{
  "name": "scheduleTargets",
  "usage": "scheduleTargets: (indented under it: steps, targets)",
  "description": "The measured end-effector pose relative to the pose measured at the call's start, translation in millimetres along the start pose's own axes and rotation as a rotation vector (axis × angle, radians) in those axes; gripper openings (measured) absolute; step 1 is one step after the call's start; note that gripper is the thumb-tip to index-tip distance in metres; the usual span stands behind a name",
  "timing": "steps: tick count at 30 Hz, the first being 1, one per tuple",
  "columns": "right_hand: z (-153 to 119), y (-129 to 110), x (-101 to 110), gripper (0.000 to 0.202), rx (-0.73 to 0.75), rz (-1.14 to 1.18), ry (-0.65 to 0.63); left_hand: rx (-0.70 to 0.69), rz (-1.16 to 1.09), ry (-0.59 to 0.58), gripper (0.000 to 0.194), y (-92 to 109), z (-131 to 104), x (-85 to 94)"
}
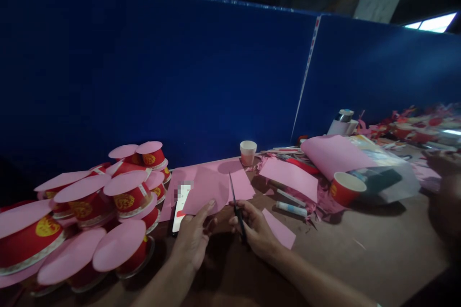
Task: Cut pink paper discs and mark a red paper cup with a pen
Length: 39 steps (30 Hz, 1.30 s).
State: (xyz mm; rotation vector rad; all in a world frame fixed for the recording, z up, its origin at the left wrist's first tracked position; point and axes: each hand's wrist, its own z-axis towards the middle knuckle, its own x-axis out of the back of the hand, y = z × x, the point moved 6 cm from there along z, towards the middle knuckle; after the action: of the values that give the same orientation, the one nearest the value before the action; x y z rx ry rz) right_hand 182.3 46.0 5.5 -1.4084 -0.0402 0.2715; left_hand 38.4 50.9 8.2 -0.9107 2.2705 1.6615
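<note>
A tall blue smooth panel (180,67) spans the far side, behind a brown flat-topped bench (345,259). On the bench's left, red round paper cups with yellow emblems (124,200) stand clustered, some stacked, many topped by flat pink paper discs (120,244). At the far right lies a blurred heap of red and pink decorations (414,122); a co-worker's hand (444,163) shows nearer. Right of centre, a clear plastic bag (399,184) lies beside a large curled pink paper sheet (336,156). Flat pink rectangular paper sheets (239,180) lie at the centre, and over them is the curved-edged pink paper piece (207,189), its near edge pinched in the grip of the left hand (196,235). The right hand (254,228) has its grip closed round the dark-handled metal scissors (236,208), which point away, the blade beside the piece's right edge; whether they touch, I cannot tell. A red round paper bowl (347,189) stands to the right, near the bag. Left of the piece lies a black phone with a lit screen (180,216), partly covered by it. Smaller still are a four-sided pink paper scrap (279,228) right of the right hand, a pale round paper cup (248,152) by the panel, and a white and blue tube (291,209) beyond the scrap.
</note>
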Motion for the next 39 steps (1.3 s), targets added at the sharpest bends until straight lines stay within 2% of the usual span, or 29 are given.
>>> scheduleTargets:
  steps: [2,24,39]
  targets:
    - [-0.2,-0.3,0.0,0.034,-0.012,-0.001,0.004,0.021,0.02,0.026,0.018,-1.3,-1.3,1.1]
    - [2.2,5.4,0.5,0.033,-0.027,-0.021,-0.023,-0.009,0.096,-0.049,0.022,-9.5,4.0,2.4]
    - [1.6,3.0,-0.3,0.033,-0.065,-0.001,-0.006,-0.021,0.11,-0.029,0.022,-9.0,-0.1,2.0]
